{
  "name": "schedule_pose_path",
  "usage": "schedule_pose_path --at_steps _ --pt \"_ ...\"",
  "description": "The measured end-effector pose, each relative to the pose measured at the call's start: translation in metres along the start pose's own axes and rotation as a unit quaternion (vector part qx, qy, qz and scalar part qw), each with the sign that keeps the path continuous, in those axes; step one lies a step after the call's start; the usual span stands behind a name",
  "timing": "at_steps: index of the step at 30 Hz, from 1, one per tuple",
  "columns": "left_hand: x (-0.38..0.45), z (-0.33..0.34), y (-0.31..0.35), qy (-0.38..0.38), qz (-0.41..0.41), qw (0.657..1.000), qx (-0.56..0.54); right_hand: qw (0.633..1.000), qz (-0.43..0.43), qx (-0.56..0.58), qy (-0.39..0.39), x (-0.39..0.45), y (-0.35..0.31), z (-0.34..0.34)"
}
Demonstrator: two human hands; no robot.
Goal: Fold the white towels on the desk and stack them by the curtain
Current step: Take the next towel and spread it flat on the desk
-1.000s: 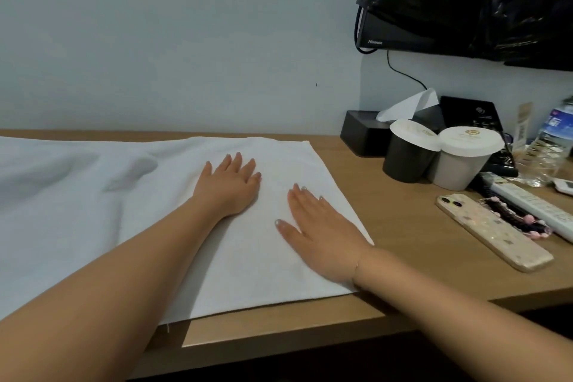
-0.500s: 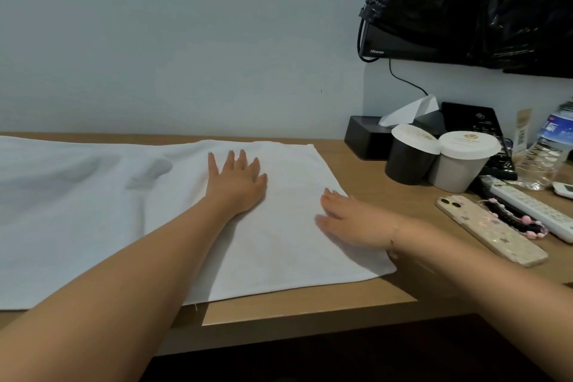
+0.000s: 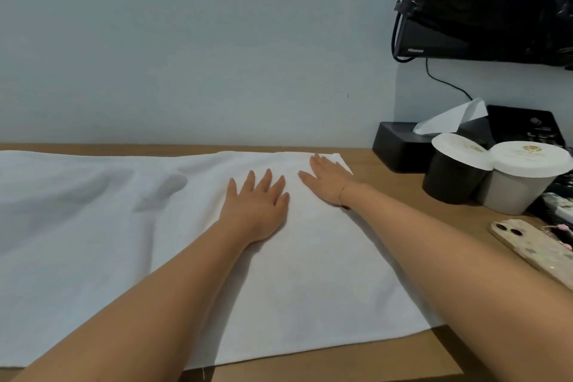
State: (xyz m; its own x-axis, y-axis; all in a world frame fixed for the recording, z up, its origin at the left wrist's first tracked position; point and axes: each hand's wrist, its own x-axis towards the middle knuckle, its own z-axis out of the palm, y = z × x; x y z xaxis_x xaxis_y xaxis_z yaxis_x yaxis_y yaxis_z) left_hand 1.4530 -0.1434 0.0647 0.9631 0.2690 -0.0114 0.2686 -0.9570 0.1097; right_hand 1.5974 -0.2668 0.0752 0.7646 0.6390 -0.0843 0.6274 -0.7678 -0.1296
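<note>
A white towel [image 3: 310,282] lies spread flat on the wooden desk [image 3: 403,360], its right part folded over into a smoother doubled layer. More white cloth [image 3: 71,226] stretches away to the left with soft wrinkles. My left hand [image 3: 257,208] rests palm down, fingers apart, on the middle of the folded layer. My right hand [image 3: 328,177] lies flat near the towel's far right corner, fingers stretched toward the wall. Neither hand grips anything. No curtain is in view.
To the right stand a black tissue box [image 3: 400,143], a dark lidded cup [image 3: 455,170] and a light lidded cup [image 3: 524,177]. A phone [image 3: 533,245] lies near the right edge. A screen covered by a black bag [image 3: 490,3] hangs above.
My right hand has slid from the towel's right edge up to its far right corner. My left hand stays pressed on the towel's middle. The view has moved closer.
</note>
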Motion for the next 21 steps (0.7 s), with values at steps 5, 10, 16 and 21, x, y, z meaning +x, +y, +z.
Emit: schedule_pose_path --at_steps 5,10,16,21 --pt "-0.001 0.0 -0.001 0.003 0.002 1.0 -0.001 0.999 0.03 0.025 0.016 0.005 0.022 -0.003" --pt "0.001 0.0 0.0 0.003 -0.003 1.0 -0.012 0.999 0.028 0.017 0.011 0.003 0.018 -0.006" --pt "0.003 -0.009 -0.001 0.026 -0.016 0.995 -0.092 0.999 -0.022 0.033 -0.019 -0.022 -0.005 -0.026" --pt "0.011 -0.038 -0.022 0.082 -0.05 0.964 -0.249 0.996 -0.056 0.066 0.015 -0.048 -0.031 -0.044"
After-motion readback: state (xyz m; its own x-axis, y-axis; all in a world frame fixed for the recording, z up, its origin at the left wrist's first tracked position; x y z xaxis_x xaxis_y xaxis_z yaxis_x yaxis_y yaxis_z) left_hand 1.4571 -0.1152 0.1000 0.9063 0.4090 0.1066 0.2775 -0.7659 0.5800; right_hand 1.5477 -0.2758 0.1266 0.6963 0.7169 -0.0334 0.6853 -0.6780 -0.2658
